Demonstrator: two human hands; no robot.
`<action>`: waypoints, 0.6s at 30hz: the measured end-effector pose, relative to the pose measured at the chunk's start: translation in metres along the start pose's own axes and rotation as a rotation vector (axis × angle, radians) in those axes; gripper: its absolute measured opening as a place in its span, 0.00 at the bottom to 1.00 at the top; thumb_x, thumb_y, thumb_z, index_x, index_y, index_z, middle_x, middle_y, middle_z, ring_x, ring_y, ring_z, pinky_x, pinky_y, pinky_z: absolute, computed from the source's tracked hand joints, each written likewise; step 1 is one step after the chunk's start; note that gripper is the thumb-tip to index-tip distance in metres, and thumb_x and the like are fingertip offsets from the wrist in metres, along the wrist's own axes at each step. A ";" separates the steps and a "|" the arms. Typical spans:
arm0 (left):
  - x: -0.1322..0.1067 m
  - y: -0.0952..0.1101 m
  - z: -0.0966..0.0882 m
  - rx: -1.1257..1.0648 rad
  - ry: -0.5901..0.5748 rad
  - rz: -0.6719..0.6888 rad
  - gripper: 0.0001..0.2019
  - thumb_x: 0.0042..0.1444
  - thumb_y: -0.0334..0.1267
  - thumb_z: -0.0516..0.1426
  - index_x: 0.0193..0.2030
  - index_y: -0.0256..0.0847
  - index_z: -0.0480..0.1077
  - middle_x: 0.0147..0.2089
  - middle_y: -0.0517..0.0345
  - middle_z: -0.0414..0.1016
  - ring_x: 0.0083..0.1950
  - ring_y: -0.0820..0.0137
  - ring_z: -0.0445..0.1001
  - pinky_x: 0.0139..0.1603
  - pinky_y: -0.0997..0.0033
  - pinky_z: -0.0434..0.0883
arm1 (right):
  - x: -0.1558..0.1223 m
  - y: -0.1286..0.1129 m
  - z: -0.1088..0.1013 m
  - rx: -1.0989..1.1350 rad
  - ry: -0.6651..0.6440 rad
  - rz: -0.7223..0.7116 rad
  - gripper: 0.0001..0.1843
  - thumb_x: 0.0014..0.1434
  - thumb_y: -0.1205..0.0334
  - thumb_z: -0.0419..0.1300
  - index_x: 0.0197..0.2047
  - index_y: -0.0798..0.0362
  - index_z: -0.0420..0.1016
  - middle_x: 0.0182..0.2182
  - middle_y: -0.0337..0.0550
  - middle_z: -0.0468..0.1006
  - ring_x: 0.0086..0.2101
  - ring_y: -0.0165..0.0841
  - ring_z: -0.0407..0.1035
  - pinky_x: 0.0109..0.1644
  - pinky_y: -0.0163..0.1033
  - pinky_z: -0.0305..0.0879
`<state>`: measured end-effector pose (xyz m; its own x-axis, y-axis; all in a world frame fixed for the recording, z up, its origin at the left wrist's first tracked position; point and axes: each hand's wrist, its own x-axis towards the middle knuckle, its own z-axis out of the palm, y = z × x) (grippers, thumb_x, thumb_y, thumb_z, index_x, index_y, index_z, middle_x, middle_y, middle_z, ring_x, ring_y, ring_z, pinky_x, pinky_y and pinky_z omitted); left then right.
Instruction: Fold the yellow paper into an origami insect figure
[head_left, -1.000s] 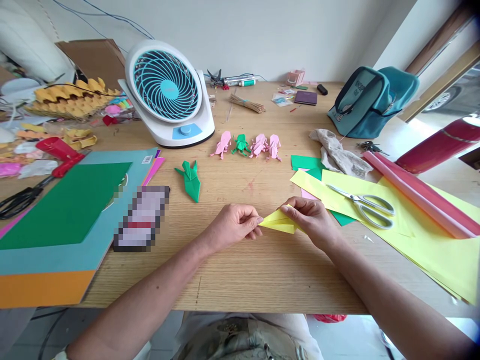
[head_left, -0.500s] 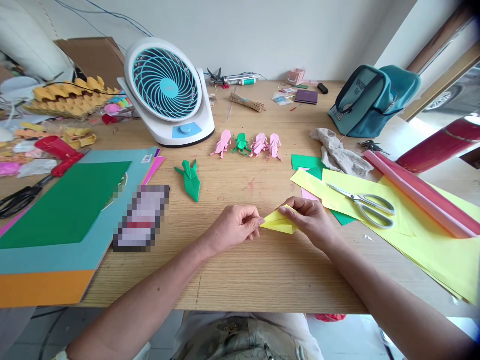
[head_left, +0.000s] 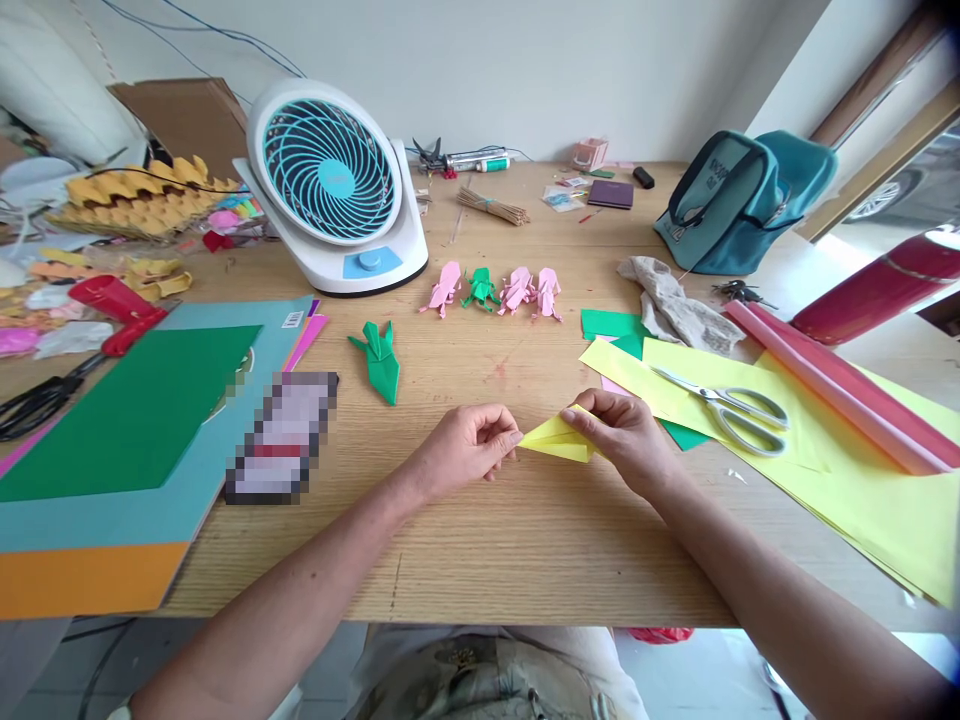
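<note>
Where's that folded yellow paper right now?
In the head view, the folded yellow paper is right of centre, held between the left hand and right hand.

"What's the left hand (head_left: 474, 447) doing?"
"Pinching, fingers curled, thumb pointing toward the right hand (head_left: 624, 440)."
"And that one?"
"Also pinching, thumb pointing back left."
"Forearms?"
"Left forearm (head_left: 337, 565) and right forearm (head_left: 750, 570) both slant inward, hands near but apart."

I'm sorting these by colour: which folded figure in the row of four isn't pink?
The green figure, second from the left in that row; the other three figures are all pink.
</note>
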<state>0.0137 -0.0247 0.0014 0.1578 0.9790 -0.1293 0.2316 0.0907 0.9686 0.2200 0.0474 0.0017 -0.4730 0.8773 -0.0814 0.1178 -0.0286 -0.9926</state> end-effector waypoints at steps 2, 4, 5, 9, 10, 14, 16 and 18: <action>-0.001 0.001 0.001 0.040 0.007 0.026 0.10 0.60 0.40 0.55 0.30 0.38 0.66 0.27 0.63 0.69 0.22 0.80 0.66 0.21 0.81 0.68 | 0.000 0.000 0.000 0.003 -0.003 0.006 0.24 0.45 0.41 0.71 0.23 0.53 0.70 0.18 0.36 0.67 0.20 0.26 0.57 0.22 0.34 0.51; -0.002 0.001 0.001 0.076 0.020 0.062 0.10 0.60 0.39 0.55 0.30 0.38 0.65 0.27 0.64 0.68 0.22 0.79 0.67 0.22 0.79 0.70 | 0.000 0.000 0.001 0.006 -0.002 0.008 0.24 0.46 0.41 0.71 0.23 0.53 0.70 0.18 0.36 0.67 0.20 0.26 0.57 0.22 0.34 0.51; -0.002 0.001 0.002 0.092 0.027 0.075 0.10 0.61 0.40 0.55 0.30 0.39 0.64 0.27 0.65 0.67 0.23 0.78 0.68 0.23 0.79 0.70 | 0.000 0.000 0.001 0.010 0.000 0.008 0.24 0.46 0.41 0.71 0.23 0.53 0.70 0.18 0.36 0.67 0.20 0.25 0.57 0.22 0.34 0.50; -0.003 0.000 0.001 0.098 0.019 0.071 0.10 0.61 0.40 0.54 0.30 0.39 0.63 0.26 0.65 0.66 0.24 0.77 0.68 0.23 0.78 0.70 | 0.001 0.000 -0.001 0.013 0.008 0.002 0.24 0.47 0.42 0.70 0.23 0.54 0.70 0.18 0.36 0.67 0.20 0.25 0.56 0.22 0.34 0.49; -0.003 0.000 0.001 0.096 0.008 0.068 0.10 0.62 0.41 0.54 0.31 0.39 0.63 0.27 0.64 0.67 0.23 0.77 0.68 0.23 0.78 0.69 | 0.001 0.001 -0.001 0.011 0.008 0.000 0.24 0.47 0.42 0.70 0.23 0.54 0.70 0.18 0.36 0.67 0.20 0.25 0.56 0.22 0.33 0.49; -0.004 0.002 0.000 0.155 -0.005 0.095 0.14 0.65 0.45 0.51 0.33 0.39 0.67 0.27 0.63 0.69 0.25 0.77 0.67 0.25 0.79 0.65 | 0.000 0.003 0.000 0.019 -0.020 0.000 0.23 0.46 0.44 0.71 0.23 0.55 0.71 0.18 0.35 0.67 0.20 0.25 0.56 0.23 0.33 0.50; -0.004 0.003 0.001 0.172 -0.007 0.108 0.15 0.66 0.46 0.50 0.33 0.39 0.67 0.25 0.64 0.66 0.26 0.77 0.67 0.26 0.79 0.64 | -0.001 0.004 0.003 0.024 -0.051 0.006 0.23 0.46 0.44 0.71 0.24 0.55 0.71 0.18 0.35 0.67 0.21 0.25 0.57 0.23 0.33 0.50; -0.003 0.003 0.002 0.183 0.002 0.118 0.14 0.64 0.44 0.52 0.30 0.39 0.66 0.24 0.65 0.64 0.25 0.77 0.65 0.26 0.79 0.63 | -0.002 0.004 0.005 0.024 -0.087 0.010 0.23 0.46 0.44 0.71 0.24 0.55 0.71 0.19 0.35 0.67 0.21 0.25 0.57 0.23 0.32 0.51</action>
<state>0.0157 -0.0281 0.0041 0.1923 0.9812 -0.0164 0.3824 -0.0595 0.9221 0.2169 0.0430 -0.0030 -0.5457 0.8322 -0.0981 0.1026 -0.0499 -0.9935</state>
